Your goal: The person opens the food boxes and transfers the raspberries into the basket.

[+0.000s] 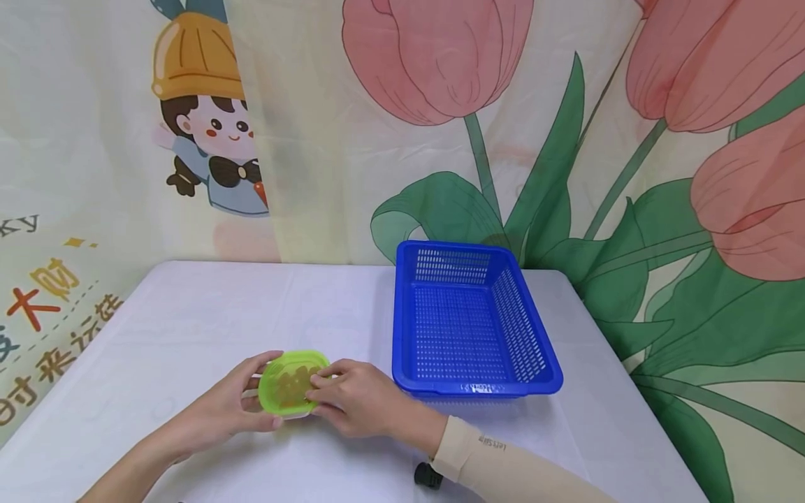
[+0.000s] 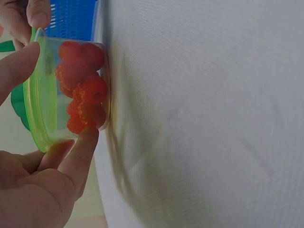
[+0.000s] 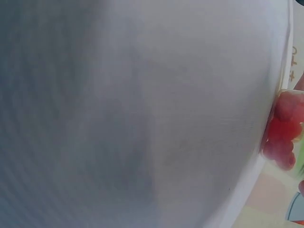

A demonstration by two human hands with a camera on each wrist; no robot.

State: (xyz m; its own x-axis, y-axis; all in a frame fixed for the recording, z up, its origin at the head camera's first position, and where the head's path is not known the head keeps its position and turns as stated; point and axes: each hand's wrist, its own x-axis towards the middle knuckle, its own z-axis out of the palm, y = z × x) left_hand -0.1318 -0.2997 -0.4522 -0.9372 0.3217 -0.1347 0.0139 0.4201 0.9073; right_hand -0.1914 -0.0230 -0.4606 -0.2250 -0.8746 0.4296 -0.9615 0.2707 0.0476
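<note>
Blue basket [image 1: 453,332] sits upright on white-covered desk [image 1: 207,314], right of center. Small black object [image 1: 428,476] on near side. Printed backdrop [image 1: 321,154] behind: pink tulips [image 1: 438,56], green leaves [image 1: 736,314], cartoon figure [image 1: 233,171] in yellow hat [image 1: 196,59] at left, lettering [image 1: 31,307] far left.

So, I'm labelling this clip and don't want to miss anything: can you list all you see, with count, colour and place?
Table: 1, white-covered, in front of the backdrop
Backdrop: sheet count unclear, cream with pink and green prints, behind the table
Basket: 1, blue, on the table's right half
Tub: 1, clear, left of the basket
Lid: 1, light green, over the tub
Fruit: several, red, inside the tub
Small object: 1, black, beside the sleeve
Sleeve: 1, beige, on the right forearm
Left hand: 1, bare, around the tub's left side
Right hand: 1, bare, at the lid's right edge
</note>
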